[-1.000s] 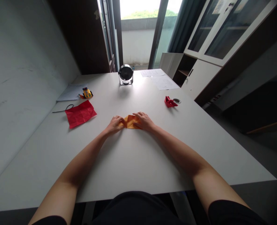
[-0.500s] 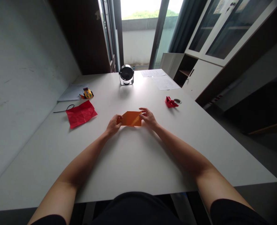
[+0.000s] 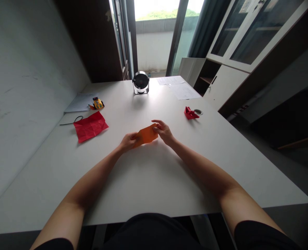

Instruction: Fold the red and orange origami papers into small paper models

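Observation:
A folded sheet of orange paper (image 3: 146, 135) is held between my two hands over the middle of the table, its right end tilted up. My left hand (image 3: 129, 141) is closed on its left end, thumb on top. At the upper right corner, my right hand (image 3: 163, 132) pinches the paper between thumb and fingers, with the index finger stretched out. A creased red paper sheet (image 3: 90, 127) lies to the left of my hands. Off to the right sits a folded red paper shape (image 3: 191, 113).
On the white table (image 3: 154, 180) stands a round black device on a metal stand (image 3: 140, 82). A yellow toy vehicle (image 3: 98, 103) and a thin black cable (image 3: 69, 123) are at left. A roll of tape (image 3: 198, 112) touches or neighbours the red shape. Printed sheets (image 3: 184, 91) lie at the back right.
The orange paper has turned: its left end dropped toward me and its right end lifted. My left hand moved slightly nearer me; my right hand shifted a little left.

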`<act>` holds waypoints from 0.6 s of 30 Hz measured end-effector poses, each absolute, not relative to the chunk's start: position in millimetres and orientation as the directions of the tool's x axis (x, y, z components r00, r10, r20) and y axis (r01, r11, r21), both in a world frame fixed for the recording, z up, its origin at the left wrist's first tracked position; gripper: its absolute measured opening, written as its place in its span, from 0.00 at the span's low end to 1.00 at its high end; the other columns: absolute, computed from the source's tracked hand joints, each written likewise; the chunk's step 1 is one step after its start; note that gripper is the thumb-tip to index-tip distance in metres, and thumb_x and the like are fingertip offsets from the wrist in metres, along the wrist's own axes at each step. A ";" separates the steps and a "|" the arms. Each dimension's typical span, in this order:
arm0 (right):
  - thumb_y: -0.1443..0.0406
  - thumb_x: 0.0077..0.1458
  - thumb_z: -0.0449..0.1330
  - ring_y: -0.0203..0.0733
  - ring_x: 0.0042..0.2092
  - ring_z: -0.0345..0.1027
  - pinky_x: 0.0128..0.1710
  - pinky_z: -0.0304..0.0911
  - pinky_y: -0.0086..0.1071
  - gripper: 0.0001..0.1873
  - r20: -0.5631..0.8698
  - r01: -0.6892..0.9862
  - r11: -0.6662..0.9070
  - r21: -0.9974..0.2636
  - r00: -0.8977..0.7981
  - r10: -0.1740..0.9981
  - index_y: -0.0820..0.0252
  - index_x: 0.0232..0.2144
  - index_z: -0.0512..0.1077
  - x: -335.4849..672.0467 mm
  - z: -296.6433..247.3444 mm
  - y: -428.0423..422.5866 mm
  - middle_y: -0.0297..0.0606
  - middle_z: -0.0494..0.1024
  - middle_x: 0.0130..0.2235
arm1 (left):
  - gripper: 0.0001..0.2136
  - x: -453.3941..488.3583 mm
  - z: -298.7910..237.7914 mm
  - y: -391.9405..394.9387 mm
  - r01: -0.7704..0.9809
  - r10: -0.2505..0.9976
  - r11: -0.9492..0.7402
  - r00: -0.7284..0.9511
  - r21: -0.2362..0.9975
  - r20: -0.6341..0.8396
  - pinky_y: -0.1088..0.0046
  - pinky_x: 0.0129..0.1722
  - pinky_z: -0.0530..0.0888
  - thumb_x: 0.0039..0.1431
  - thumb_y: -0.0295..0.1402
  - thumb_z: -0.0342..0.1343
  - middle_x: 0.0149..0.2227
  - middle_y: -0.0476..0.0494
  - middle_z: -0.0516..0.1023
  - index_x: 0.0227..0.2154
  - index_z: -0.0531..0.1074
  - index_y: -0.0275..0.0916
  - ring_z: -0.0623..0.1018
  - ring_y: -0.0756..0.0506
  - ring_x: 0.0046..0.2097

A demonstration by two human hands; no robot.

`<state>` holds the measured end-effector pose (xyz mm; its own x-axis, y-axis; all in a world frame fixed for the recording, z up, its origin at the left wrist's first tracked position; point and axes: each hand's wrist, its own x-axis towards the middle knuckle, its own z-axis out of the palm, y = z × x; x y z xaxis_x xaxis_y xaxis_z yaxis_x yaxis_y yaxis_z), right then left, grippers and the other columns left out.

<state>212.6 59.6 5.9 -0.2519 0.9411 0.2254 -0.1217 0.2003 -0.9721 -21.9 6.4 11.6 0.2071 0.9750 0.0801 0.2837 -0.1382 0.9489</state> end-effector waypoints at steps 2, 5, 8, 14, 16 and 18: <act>0.59 0.52 0.62 0.37 0.35 0.68 0.35 0.66 0.31 0.22 0.212 -0.105 0.192 -0.976 -0.237 0.948 0.55 0.50 0.72 210.5 6.3 58.1 0.33 0.75 0.35 | 0.18 -19.7 14.1 4.5 0.216 0.970 -0.104 0.238 0.971 0.051 0.70 0.33 0.73 0.53 0.45 0.62 0.32 0.45 0.80 0.38 0.80 0.35 0.78 0.42 0.35; 0.58 0.51 0.63 0.38 0.34 0.69 0.33 0.66 0.31 0.17 0.179 -0.094 0.160 -0.983 -0.241 0.954 0.56 0.44 0.74 208.3 5.7 56.8 0.35 0.77 0.37 | 0.21 -18.5 16.1 3.3 0.122 0.966 -0.056 0.256 0.991 0.023 0.70 0.35 0.74 0.54 0.48 0.63 0.34 0.43 0.81 0.41 0.80 0.35 0.79 0.42 0.37; 0.58 0.52 0.63 0.38 0.33 0.69 0.32 0.66 0.31 0.14 0.148 -0.058 0.138 -0.989 -0.274 0.950 0.58 0.39 0.76 207.2 5.8 54.6 0.36 0.77 0.34 | 0.22 -19.2 15.0 3.8 0.059 0.968 -0.037 0.249 0.998 0.021 0.69 0.38 0.74 0.54 0.48 0.63 0.38 0.42 0.81 0.44 0.79 0.35 0.79 0.42 0.39; 0.52 0.60 0.56 0.41 0.39 0.72 0.37 0.68 0.33 0.20 0.210 0.176 0.296 -0.939 -0.390 0.897 0.58 0.44 0.78 206.2 12.6 47.0 0.40 0.78 0.41 | 0.23 -20.8 11.5 6.7 0.059 0.977 -0.052 0.211 0.997 0.039 0.70 0.39 0.74 0.56 0.49 0.61 0.39 0.42 0.81 0.45 0.79 0.35 0.79 0.43 0.39; 0.52 0.61 0.56 0.44 0.47 0.72 0.44 0.68 0.35 0.19 0.293 0.277 0.422 -0.863 -0.405 0.866 0.57 0.44 0.78 205.3 14.9 44.2 0.44 0.76 0.50 | 0.22 -20.7 11.1 7.1 0.070 0.979 -0.073 0.194 0.995 0.058 0.70 0.38 0.73 0.56 0.48 0.61 0.38 0.43 0.81 0.43 0.79 0.35 0.78 0.44 0.38; 0.52 0.62 0.57 0.46 0.52 0.70 0.48 0.67 0.37 0.19 0.348 0.359 0.502 -0.787 -0.413 0.842 0.56 0.45 0.78 203.8 16.5 40.8 0.45 0.73 0.56 | 0.20 -20.1 11.0 6.6 0.102 0.978 -0.108 0.187 0.989 0.088 0.71 0.37 0.73 0.58 0.47 0.60 0.36 0.44 0.81 0.42 0.79 0.35 0.78 0.44 0.37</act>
<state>203.8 40.8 16.5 -0.4130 0.8417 0.3479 0.3592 0.5015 -0.7870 -20.1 6.6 11.0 0.1868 0.9785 0.0879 0.1024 -0.1083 0.9888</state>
